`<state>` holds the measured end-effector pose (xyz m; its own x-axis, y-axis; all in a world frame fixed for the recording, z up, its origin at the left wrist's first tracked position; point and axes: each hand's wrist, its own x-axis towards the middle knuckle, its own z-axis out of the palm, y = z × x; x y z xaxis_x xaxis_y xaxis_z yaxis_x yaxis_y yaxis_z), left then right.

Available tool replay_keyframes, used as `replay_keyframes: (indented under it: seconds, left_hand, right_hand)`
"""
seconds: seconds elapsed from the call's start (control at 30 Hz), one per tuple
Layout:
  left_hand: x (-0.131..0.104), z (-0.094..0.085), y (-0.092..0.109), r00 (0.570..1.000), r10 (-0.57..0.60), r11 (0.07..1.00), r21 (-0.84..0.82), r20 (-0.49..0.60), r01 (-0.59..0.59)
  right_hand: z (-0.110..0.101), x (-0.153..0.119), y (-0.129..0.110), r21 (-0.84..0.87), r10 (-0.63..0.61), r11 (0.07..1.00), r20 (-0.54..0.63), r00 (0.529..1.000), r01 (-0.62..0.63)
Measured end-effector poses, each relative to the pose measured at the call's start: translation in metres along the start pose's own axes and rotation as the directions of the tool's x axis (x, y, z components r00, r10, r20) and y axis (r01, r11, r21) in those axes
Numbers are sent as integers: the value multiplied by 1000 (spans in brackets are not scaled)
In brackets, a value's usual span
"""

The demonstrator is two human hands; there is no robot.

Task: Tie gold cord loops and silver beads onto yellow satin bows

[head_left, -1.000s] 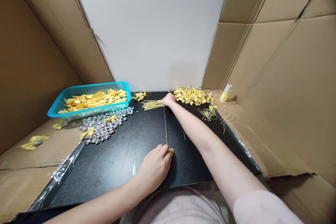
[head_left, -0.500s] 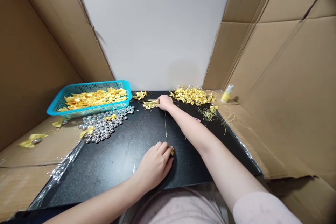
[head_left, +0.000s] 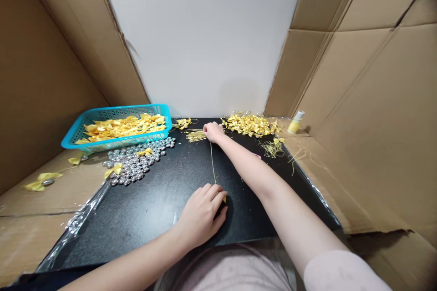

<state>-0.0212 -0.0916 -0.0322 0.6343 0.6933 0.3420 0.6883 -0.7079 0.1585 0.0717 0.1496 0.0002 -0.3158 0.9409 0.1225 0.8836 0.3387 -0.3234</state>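
My left hand (head_left: 201,213) rests on the black mat (head_left: 157,204) near the front, its fingers pinching a small yellow bow (head_left: 224,198) against it. A thin gold string (head_left: 213,167) runs from that bow up the mat to my right hand (head_left: 214,132). This hand is stretched far out and closed on the string's far end, right beside a bundle of cut gold strings (head_left: 194,135).
A blue basket (head_left: 116,113) of yellow ribbon pieces stands at the back left, with silver beads (head_left: 136,163) heaped in front. A pile of tied bows (head_left: 251,124) lies at the back, string scraps (head_left: 271,148) and a small glue bottle (head_left: 295,122) to its right. Cardboard walls enclose both sides.
My right hand has shifted a little leftward, toward the string bundle, and the string now slants. My left hand stays on the bow.
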Motion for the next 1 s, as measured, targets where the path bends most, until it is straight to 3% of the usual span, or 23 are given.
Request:
replay_keyframes:
  seconds: [0.3,0.77,0.9,1.0]
  left_hand:
    - [2,-2,1,997,-21,999,-38,70,24]
    - [2,-1,1,995,-26,998,-56,92,31]
    - [2,2,0,996,-35,998,-56,83,40]
    - [1,4,-1,998,-39,995,-88,56,44]
  right_hand:
    - [1,5,6,220,32,975,-91,995,-12]
    - [-3,14,6,507,58,861,-185,981,44]
    - [-19,20,-2,580,76,807,-281,957,107]
    - [-44,24,-6,694,160,701,-378,912,164]
